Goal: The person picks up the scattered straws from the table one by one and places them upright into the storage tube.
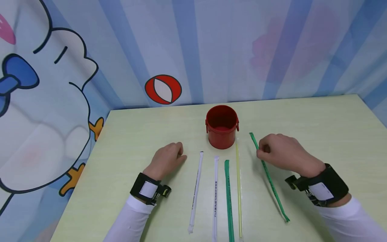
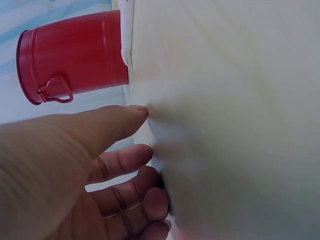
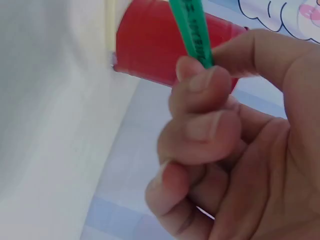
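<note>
The right hand (image 1: 285, 153) pinches the green straw (image 1: 269, 178) just right of the red bucket (image 1: 222, 127); judging so, grip near the tip. The left hand (image 1: 167, 158) rests loosely curled, holding nothing, left of the bucket.

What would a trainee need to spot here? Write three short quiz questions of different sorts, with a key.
1. True or false: the right hand pinches a green straw.
2. How many wrapped straws lie flat between the two hands? A) two B) four C) six
3. Fill in: the left hand rests on the ____.

Key: 1 true. 2 B: two white, one green, one yellow, in front of the red bucket. 3 table.
</note>
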Tool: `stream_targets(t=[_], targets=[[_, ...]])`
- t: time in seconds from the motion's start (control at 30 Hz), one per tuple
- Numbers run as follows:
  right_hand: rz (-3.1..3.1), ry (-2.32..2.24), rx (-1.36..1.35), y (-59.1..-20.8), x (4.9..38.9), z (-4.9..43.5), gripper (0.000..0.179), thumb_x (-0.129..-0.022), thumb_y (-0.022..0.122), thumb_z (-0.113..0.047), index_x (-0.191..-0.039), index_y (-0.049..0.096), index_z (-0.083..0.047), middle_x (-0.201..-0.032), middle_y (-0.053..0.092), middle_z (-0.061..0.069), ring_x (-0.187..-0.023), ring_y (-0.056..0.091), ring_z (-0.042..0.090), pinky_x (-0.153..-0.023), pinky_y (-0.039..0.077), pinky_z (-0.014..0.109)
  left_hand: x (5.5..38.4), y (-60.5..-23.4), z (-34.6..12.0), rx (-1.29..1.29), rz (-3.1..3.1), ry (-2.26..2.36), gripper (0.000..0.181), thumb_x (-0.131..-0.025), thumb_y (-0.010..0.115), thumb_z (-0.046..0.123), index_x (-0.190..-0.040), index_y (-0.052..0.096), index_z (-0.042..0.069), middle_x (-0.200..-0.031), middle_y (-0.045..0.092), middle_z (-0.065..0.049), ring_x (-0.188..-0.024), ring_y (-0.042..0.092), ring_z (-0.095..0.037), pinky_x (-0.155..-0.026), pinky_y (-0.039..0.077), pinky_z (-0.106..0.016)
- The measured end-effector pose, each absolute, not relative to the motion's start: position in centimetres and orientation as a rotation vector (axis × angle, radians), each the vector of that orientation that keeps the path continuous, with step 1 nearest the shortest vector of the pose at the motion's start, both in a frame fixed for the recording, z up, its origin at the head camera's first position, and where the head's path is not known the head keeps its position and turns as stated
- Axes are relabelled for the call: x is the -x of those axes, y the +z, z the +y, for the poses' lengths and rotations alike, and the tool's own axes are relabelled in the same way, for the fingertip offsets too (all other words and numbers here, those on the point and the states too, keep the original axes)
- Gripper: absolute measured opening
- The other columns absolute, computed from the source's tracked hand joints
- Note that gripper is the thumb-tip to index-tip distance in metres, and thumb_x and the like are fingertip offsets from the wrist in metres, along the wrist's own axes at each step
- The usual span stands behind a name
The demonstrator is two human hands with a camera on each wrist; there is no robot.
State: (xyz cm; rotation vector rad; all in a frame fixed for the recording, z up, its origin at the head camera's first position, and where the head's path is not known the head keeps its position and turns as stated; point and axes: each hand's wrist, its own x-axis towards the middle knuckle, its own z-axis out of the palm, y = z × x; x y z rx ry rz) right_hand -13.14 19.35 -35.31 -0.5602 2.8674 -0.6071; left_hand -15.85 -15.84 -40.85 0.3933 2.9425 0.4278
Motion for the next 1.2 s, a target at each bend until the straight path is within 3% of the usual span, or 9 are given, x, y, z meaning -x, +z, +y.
stream_targets(t=[0.33,0.77,1.2], targets=[[2.973,-0.66,0.483,-33.9,13.7,19.7,0.018,-0.092,0.059,-0.019,-0.08,0.07,-0.013,-0.067,0.06,-0.003,-0.057,0.046,0.014,-0.05,0.035,0.03,15.9,-40.8,-15.8,-0.386,2.932,0.426,0.017,-0.094,0.072,0.022,-0.091,0.061,0.01,-0.078,0.056,-0.003,-0.071,0.05,-0.016,-0.064,0.04,-0.027],[3.185,-0.837,0.563,-32.6,13.6,19.6,0.022,-0.093,0.057,-0.012,-0.075,0.067,-0.017,-0.06,0.058,-0.005,-0.054,0.045,0.012,-0.052,0.034,0.029,15.9,-40.8,-15.8,-0.392,2.93,0.42,0.018,-0.094,0.072,0.023,-0.091,0.061,0.01,-0.078,0.056,-0.003,-0.07,0.049,-0.016,-0.063,0.039,-0.027],[3.324,-0.896,0.655,-31.7,13.7,19.4,0.019,-0.092,0.059,-0.011,-0.076,0.068,-0.017,-0.064,0.063,-0.005,-0.054,0.046,0.006,-0.052,0.035,0.027,15.9,-40.7,-15.8,-0.395,2.929,0.407,0.017,-0.094,0.072,0.022,-0.092,0.061,0.009,-0.078,0.056,-0.003,-0.071,0.05,-0.016,-0.064,0.04,-0.028]])
